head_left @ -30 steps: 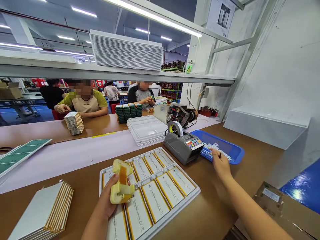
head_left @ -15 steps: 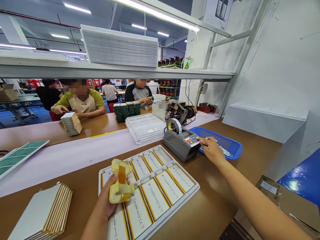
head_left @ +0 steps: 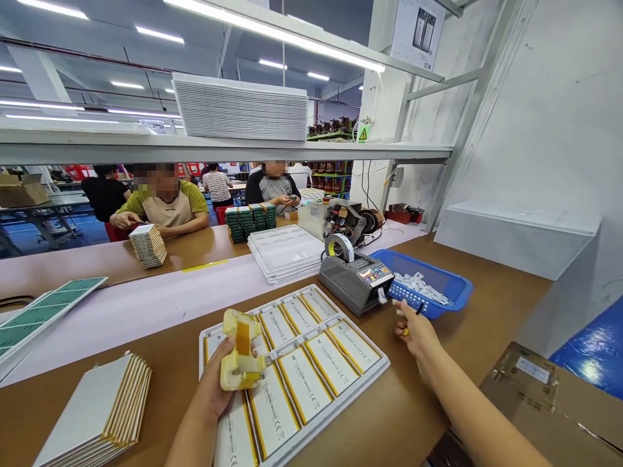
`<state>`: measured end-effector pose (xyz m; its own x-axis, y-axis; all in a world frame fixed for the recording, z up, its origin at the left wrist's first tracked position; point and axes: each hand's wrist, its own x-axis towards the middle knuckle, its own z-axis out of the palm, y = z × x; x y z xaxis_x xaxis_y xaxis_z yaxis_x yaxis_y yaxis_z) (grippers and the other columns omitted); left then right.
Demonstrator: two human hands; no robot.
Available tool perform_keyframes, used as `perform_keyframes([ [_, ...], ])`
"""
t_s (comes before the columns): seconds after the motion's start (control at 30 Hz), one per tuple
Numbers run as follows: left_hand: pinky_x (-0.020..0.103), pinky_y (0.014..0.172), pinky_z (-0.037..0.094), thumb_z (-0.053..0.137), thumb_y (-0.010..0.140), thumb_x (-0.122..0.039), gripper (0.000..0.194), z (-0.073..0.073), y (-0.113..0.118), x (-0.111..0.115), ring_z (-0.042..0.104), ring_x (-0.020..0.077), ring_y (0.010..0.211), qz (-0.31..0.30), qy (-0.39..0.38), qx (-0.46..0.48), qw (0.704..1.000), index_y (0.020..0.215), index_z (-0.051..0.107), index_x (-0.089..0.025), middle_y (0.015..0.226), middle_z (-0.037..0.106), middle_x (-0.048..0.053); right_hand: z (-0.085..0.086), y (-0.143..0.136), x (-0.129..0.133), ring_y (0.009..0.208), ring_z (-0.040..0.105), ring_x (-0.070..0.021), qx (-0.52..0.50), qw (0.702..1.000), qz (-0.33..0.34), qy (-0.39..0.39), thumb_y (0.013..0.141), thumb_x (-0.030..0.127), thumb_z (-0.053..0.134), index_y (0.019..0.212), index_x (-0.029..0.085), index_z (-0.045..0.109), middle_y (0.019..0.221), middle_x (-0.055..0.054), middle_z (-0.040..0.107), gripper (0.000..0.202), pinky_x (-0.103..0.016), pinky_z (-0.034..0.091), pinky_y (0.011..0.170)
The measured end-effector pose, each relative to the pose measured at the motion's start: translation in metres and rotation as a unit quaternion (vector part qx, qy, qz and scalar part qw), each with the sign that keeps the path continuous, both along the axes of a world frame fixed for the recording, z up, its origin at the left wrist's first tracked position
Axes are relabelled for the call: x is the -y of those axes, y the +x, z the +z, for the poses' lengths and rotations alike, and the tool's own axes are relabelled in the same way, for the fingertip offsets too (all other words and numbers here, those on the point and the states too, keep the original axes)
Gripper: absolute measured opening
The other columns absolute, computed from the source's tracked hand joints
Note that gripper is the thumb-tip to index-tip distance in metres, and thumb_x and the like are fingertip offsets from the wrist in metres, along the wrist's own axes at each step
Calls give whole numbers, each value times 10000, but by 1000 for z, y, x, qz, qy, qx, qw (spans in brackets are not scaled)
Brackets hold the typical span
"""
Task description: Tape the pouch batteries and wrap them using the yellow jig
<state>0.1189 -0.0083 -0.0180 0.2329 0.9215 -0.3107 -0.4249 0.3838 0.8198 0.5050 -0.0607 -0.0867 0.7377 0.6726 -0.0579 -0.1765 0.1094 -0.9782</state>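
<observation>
My left hand is wrapped round a pale yellow fixture with an amber patch, held above the near left part of a white tray of flat white battery packs. My right hand is closed on a thin dark tool with a yellow end showing below the fingers. It hovers just right of a grey tape dispenser. A short white strip sticks out of the dispenser's front, a little apart from my fingertips.
Behind my right hand lies a blue basket with white strips. White trays are stacked behind the dispenser. Battery packs stand stacked at the near left. A person sits across the bench; a shelf crosses overhead.
My right hand has moved off the dispenser's buttons, down and to the right. A white strip now sticks out of the dispenser. My left hand still holds the fixture.
</observation>
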Motion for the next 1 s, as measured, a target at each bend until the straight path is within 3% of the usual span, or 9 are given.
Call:
perform_keyframes([
  [0.07,314,560,493,608,672,-296,313,0,0,0,599,194,637,-8,20,-12,1000,935,543,-138,727,616,71,-3,-8,-2,366,303,-73,-76,996,40,6,685,509,494,696,205,492,523,43,401,305,-221,285,333],
  [0.27,338,571,502,596,680,-285,307,-2,0,-1,610,219,668,-25,39,-23,999,941,540,-134,732,618,79,12,-18,-22,366,277,-56,-74,996,42,20,675,428,544,585,203,416,469,51,373,274,-189,263,330],
  [0.43,352,597,510,598,676,-267,323,-3,0,-1,613,214,679,-14,26,-11,1000,965,532,-140,756,619,72,34,-17,-13,416,292,-69,-7,998,-29,59,651,420,567,651,220,423,493,72,326,247,-191,264,374],
  [0.5,359,582,511,594,677,-278,324,-2,1,-1,614,220,672,-17,22,-14,1000,963,532,-138,741,616,66,48,-18,-1,514,385,-88,114,991,15,65,647,393,579,678,212,480,583,43,418,209,-213,346,461],
  [0.57,359,567,511,590,678,-287,325,-1,2,-1,613,219,656,-15,21,-21,999,959,532,-135,714,611,60,63,-20,10,666,460,-120,314,934,168,37,676,368,558,668,195,528,736,-2,495,176,-246,402,608],
  [0.67,347,572,510,580,685,-281,324,0,4,-2,608,205,643,-18,28,-20,999,966,532,-127,707,613,65,78,-29,15,794,494,-148,525,740,417,-52,701,341,541,710,183,570,909,-34,500,161,-273,397,743],
  [0.73,347,588,510,579,686,-280,323,-2,4,-2,607,202,653,-20,31,-18,999,966,534,-125,723,619,72,81,-36,11,810,511,-152,581,652,476,-102,667,325,589,783,187,583,977,-36,485,180,-271,393,755],
  [0.87,356,603,510,580,686,-291,334,-4,3,-3,608,208,673,-20,26,-20,999,974,535,-126,742,624,79,72,-47,-8,816,536,-178,663,565,463,-164,583,333,671,829,213,605,1018,-29,477,282,-261,395,714],
  [1.0,368,594,513,570,691,-294,352,-4,2,-4,611,216,681,-31,30,-17,999,1004,527,-138,756,621,72,57,-50,-24,805,539,-183,681,541,455,-190,517,318,715,887,224,590,1006,-24,481,402,-244,395,650],
])
